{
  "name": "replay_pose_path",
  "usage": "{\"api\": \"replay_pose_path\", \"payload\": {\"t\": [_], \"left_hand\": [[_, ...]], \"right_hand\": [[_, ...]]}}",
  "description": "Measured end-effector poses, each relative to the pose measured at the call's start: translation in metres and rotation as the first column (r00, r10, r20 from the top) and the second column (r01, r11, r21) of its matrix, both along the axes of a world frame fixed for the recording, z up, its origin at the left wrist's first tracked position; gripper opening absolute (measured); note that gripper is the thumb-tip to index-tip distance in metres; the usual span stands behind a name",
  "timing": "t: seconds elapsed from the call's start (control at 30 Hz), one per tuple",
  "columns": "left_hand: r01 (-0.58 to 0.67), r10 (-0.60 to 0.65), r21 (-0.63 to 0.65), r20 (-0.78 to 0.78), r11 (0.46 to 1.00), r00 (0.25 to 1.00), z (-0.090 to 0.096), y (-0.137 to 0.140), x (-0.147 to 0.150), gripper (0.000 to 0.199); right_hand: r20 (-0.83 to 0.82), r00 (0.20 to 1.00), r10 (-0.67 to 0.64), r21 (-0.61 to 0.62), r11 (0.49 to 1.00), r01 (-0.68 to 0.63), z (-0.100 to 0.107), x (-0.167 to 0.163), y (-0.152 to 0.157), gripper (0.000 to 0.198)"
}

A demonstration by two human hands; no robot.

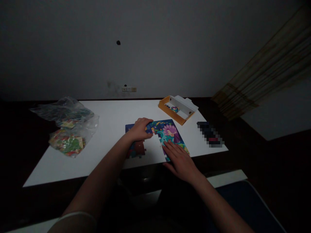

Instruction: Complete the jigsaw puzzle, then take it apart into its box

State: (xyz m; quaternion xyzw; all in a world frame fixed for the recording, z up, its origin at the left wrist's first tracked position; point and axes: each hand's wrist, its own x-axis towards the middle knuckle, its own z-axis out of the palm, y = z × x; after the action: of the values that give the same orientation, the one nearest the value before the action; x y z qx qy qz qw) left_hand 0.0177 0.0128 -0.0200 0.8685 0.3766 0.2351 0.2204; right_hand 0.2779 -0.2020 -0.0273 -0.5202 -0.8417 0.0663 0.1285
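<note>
A partly assembled jigsaw puzzle [170,128] lies on the white table, with a purple peacock on its right side and a gap at its lower middle. At the upper middle, my left hand [140,128] is bent over it, thumb and fingers around a puzzle piece [150,129] at the inner edge of the gap. Part of the puzzle's left side is hidden under this hand and forearm. My right hand [179,160] rests flat on the lower right part, fingers stretched out. A dark red section [139,148] shows below my left wrist.
An open orange and white box [170,113] with colourful pieces inside stands at the back right. Clear plastic bags [70,129] with colourful contents lie on the left of the table [107,113]. A blurred dark object [210,134] sits at the right edge. A wall rises behind.
</note>
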Motion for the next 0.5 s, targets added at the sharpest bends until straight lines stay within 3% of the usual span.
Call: {"api": "replay_pose_path", "payload": {"t": [0.37, 0.5], "left_hand": [[0.064, -0.066, 0.052, 0.031, 0.997, 0.997, 0.008, -0.005, 0.0, 0.083], [0.062, -0.061, 0.107, -0.015, 0.992, 0.998, 0.011, -0.009, 0.002, 0.088]], "right_hand": [[-0.002, 1.0, -0.02, 0.019, 1.0, 0.02, -0.003, -0.001, 0.002, 0.074], [-0.028, 0.999, -0.015, -0.011, 1.0, 0.015, 0.008, 0.0, 0.002, 0.076]]}}
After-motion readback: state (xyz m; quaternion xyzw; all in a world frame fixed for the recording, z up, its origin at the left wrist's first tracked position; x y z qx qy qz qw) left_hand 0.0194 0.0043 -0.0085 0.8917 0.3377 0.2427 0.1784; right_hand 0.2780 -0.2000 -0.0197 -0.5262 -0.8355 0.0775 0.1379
